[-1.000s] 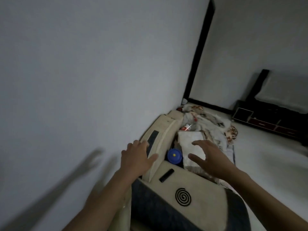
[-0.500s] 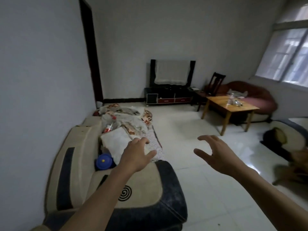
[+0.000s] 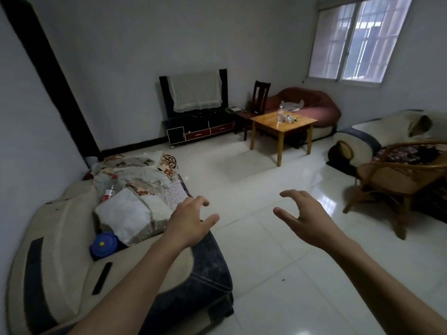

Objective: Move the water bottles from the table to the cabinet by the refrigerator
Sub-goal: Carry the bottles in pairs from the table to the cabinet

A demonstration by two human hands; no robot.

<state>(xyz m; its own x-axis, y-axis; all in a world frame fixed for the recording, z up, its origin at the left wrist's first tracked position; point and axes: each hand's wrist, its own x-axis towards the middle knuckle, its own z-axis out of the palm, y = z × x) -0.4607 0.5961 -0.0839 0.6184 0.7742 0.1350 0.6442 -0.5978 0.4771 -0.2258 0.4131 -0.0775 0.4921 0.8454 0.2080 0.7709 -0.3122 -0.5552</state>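
Observation:
A small wooden table (image 3: 271,122) stands across the room, near the far wall. On it one clear water bottle (image 3: 280,114) stands upright, and other clear bottles (image 3: 289,119) lie beside it. My left hand (image 3: 191,220) and my right hand (image 3: 306,217) are held out in front of me, far from the table, both empty with fingers spread. No refrigerator or cabinet beside one is in view.
A cream and dark sofa (image 3: 60,262) piled with blankets, a blue round lid and a red-labelled bottle (image 3: 108,191) lies at my left. A TV stand (image 3: 198,129) lines the far wall. A rattan chair (image 3: 396,175) and another sofa (image 3: 377,134) stand right. White tiled floor (image 3: 254,180) stretches between.
The view has swung right from the wall and sofa corner to the whole room, bringing the table into sight. Both hands stay raised and empty.

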